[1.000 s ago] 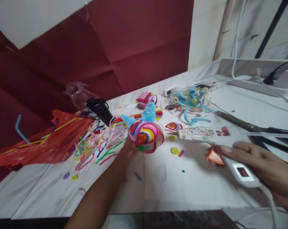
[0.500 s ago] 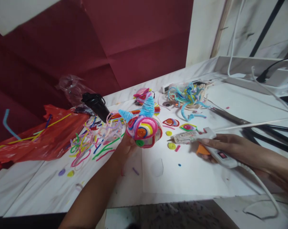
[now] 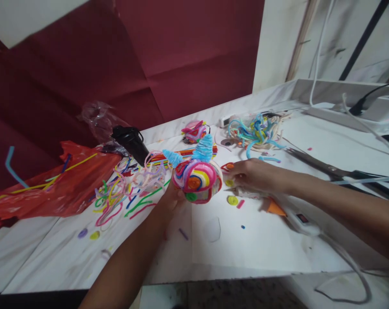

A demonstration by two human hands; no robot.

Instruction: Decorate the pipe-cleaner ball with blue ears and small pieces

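My left hand point(image 3: 172, 198) is closed around a rounded ornament point(image 3: 199, 178) covered in coiled pipe cleaners, with two blue horns point(image 3: 203, 148) on top. An orange and a green button-like disc show on its front. My right hand point(image 3: 250, 174) reaches low over the table, fingertips closed at a red-edged eye-shaped piece point(image 3: 228, 166) with an orange centre; the fingers cover part of it. Under that forearm lies a glue gun point(image 3: 299, 218) with an orange trigger, its barrel partly hidden. Yellow discs point(image 3: 232, 200) and a pink strip point(image 3: 240, 204) lie just in front.
Loose pipe cleaners point(image 3: 143, 180) spread left of centre, beside a red plastic bag point(image 3: 85, 176) and a black tool point(image 3: 130, 141). A second colourful piece point(image 3: 194, 131) and a blue tangle point(image 3: 259, 131) stand behind. Scissors point(image 3: 329, 169) and a power strip point(image 3: 339, 118) are at right.
My right hand has let go of the glue gun, which now lies on the table, and has moved left to the eye-shaped piece. My left hand still holds the ornament.
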